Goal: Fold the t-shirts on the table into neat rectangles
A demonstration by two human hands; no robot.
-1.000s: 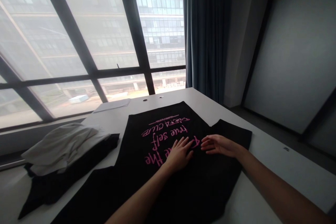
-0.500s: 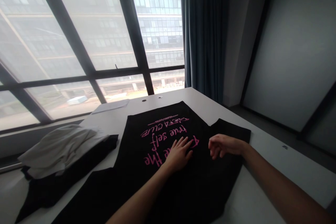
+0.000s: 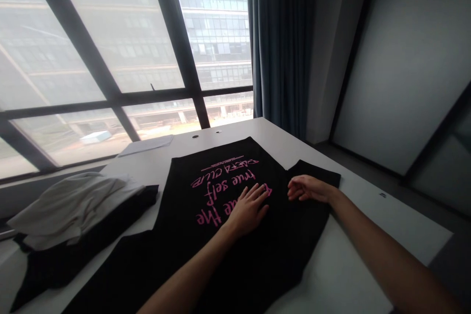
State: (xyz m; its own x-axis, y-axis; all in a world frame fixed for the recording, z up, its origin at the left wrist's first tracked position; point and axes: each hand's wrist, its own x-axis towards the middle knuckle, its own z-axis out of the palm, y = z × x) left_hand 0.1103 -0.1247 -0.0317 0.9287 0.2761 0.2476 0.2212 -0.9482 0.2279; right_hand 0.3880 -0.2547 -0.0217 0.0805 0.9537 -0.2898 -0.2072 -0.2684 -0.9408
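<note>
A black T-shirt (image 3: 217,260) with pink lettering is spread on the white table, its hem toward the window and its lettering upside down to me. Palm down on the print, my left hand (image 3: 250,208) is open, its fingers stretched out and covering part of the words. To its right, my right hand (image 3: 308,189) is at the shirt's right side, by the corner where the sleeve (image 3: 320,171) meets the body. Its fingers are loosely bent and a little apart, and no cloth shows between them. Whether they touch the fabric is hard to see.
At the left, a crumpled grey garment (image 3: 73,206) lies over black cloth (image 3: 69,260). Paper sheets (image 3: 147,144) rest at the table's far left edge. Behind the white table (image 3: 275,140) are large windows (image 3: 217,34) and a dark blue curtain (image 3: 283,59).
The whole view has shifted slightly. My right hand's fingers have loosened a little beside the sleeve. My left hand stays flat on the print, and the T-shirt lies as before.
</note>
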